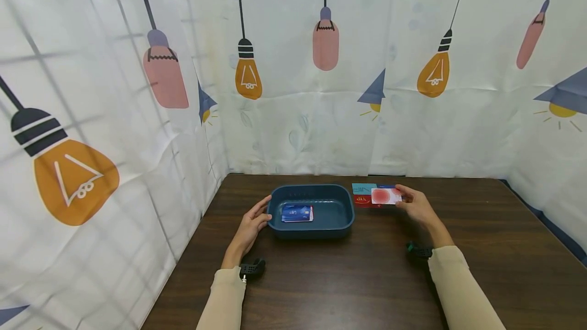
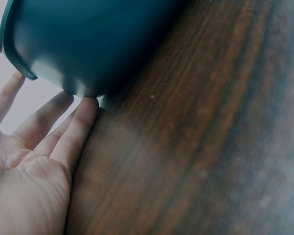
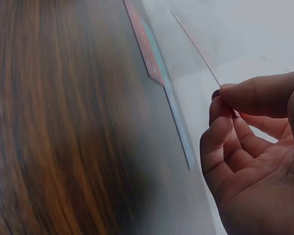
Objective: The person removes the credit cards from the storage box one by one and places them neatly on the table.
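Near the far edge of the dark-brown wood-grain worktop [image 1: 348,279], the right hand [image 1: 416,208] pinches one end of a thin red-and-white rectangular card [image 1: 382,196] above flat teal-and-red cards [image 1: 363,199], where slipping fingertips could drop it, while the left hand [image 1: 248,229], fingers extended, touches a dark-blue rectangular tub [image 1: 311,234].

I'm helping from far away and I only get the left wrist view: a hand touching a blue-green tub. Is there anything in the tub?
Observer: Yes. The head view shows a blue card lying inside the tub.

Child: Ooh! What's the other hand doing?

Observer: The right hand pinches a white card with a red blotch on it.

Child: Is that one lying flat on the table?

Observer: No. The right wrist view shows it held up off the table, apart from the red card and light blue card lying there.
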`<state>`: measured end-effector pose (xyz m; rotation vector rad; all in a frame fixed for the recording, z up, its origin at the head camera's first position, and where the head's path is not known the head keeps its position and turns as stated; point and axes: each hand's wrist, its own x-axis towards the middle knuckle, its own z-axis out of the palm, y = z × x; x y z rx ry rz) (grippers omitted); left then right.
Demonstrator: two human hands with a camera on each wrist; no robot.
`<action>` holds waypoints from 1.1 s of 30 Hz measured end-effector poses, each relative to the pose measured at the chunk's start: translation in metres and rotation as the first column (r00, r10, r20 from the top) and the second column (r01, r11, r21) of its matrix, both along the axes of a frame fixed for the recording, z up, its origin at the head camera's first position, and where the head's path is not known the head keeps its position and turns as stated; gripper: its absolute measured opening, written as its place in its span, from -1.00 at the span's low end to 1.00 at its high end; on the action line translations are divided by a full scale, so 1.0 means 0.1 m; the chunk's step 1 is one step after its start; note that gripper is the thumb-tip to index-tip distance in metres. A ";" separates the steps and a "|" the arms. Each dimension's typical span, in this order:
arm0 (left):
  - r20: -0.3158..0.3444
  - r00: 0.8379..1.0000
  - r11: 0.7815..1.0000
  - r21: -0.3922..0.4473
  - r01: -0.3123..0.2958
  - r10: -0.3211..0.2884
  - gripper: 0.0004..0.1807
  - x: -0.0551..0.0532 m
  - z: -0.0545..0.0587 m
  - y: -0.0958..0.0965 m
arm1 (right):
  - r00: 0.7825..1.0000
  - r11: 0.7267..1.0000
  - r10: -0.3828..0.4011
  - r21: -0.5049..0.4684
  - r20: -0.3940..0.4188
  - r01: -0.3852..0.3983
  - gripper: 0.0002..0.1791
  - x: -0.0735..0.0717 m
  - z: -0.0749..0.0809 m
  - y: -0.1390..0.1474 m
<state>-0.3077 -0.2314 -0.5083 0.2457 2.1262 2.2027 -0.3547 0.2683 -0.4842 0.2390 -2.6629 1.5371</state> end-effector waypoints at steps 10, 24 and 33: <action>0.004 1.000 1.000 -0.005 0.000 0.000 -0.34 -0.01 0.00 0.00 | 1.000 1.000 -0.012 0.005 0.011 0.012 -0.34 0.03 -0.06 0.15; 0.004 1.000 1.000 -0.006 0.011 -0.011 -0.34 -0.01 0.03 -0.01 | 0.996 0.991 -0.035 0.134 0.088 0.023 -0.33 0.08 -0.05 0.32; 0.006 1.000 1.000 -0.007 0.005 -0.005 -0.34 0.00 0.01 0.00 | 0.992 0.978 0.011 0.203 0.123 -0.037 -0.33 0.07 -0.07 0.35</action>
